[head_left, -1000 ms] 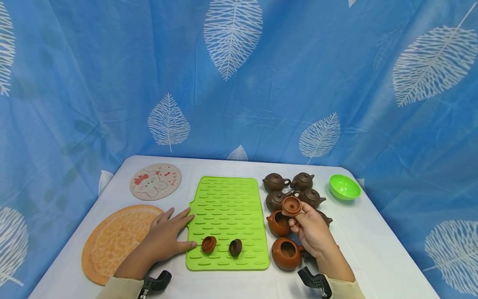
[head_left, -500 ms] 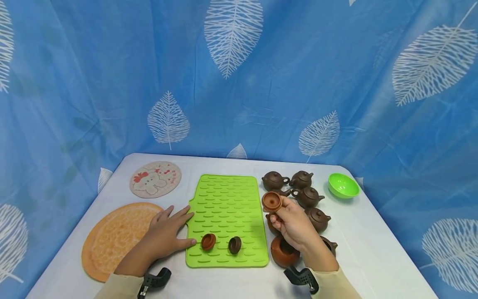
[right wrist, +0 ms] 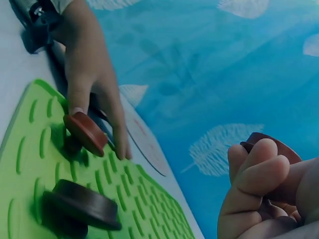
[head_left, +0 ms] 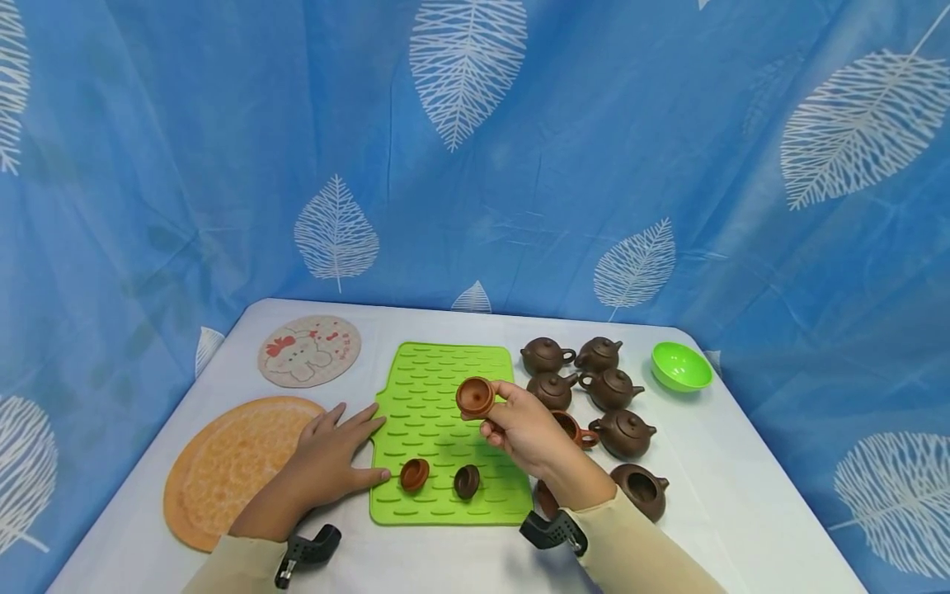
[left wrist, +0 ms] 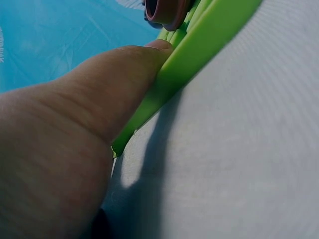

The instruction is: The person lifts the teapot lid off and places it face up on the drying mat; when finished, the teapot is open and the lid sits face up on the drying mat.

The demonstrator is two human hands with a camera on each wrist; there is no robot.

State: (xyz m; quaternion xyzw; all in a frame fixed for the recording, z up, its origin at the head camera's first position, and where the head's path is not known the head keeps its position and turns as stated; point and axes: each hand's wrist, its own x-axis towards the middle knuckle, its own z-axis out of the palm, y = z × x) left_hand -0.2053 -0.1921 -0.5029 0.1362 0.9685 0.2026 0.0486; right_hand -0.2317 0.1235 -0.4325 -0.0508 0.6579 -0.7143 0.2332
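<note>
My right hand (head_left: 523, 429) pinches a reddish-brown teapot lid (head_left: 475, 398) above the green mat (head_left: 438, 371), the lid's hollow underside facing the head camera. In the right wrist view, curled fingers (right wrist: 261, 179) hide much of that lid. My left hand (head_left: 326, 454) lies with spread fingers at the mat's left edge, its thumb touching the mat, as the left wrist view also shows. Near this thumb another reddish-brown lid (head_left: 414, 475) rests on the mat. A dark brown lid (head_left: 467, 482) sits to its right; both lie tipped, knob down.
Several dark teapots with lids (head_left: 545, 355) stand right of the mat. A dark teapot without a lid (head_left: 640, 489) and reddish open teapots (head_left: 567, 427) are partly behind my right arm. A green bowl (head_left: 681, 367), a round orange mat (head_left: 237, 466) and a rabbit-print mat (head_left: 309, 353) lie farther out.
My right hand has carried the reddish-brown lid leftward from over the teapots to above the green mat. The left hand keeps its place.
</note>
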